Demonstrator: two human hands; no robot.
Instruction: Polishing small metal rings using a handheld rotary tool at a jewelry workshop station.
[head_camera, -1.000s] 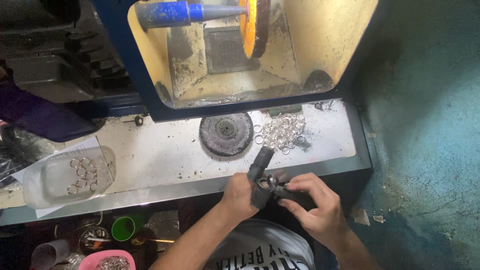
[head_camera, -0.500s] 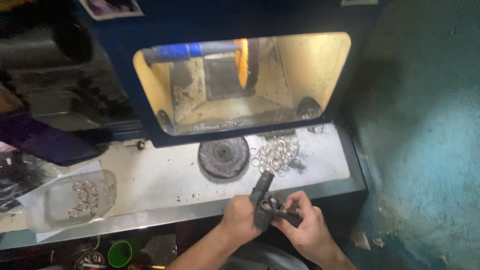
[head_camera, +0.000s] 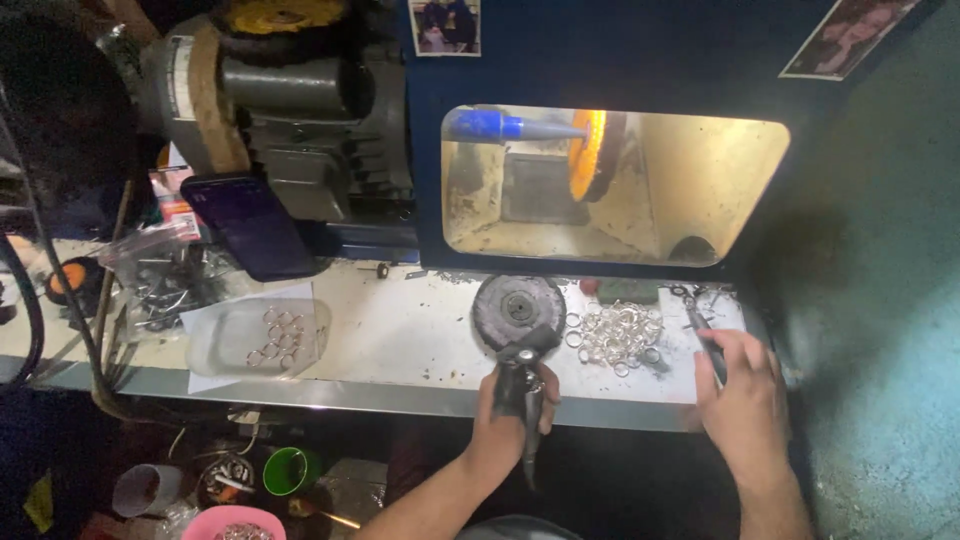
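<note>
Down at the bench's front edge, the left hand (head_camera: 515, 405) has its fingers wrapped shut round a dark clamp (head_camera: 522, 385), steadying it. Near the right corner, the right hand (head_camera: 738, 385) pinches a thin tool (head_camera: 703, 335) beside the rings (head_camera: 618, 333).

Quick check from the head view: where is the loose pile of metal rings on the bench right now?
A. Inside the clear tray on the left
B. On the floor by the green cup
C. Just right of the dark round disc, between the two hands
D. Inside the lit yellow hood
C: the ring pile lies on the bench just right of the dark disc, between the left hand and the right hand.
</note>
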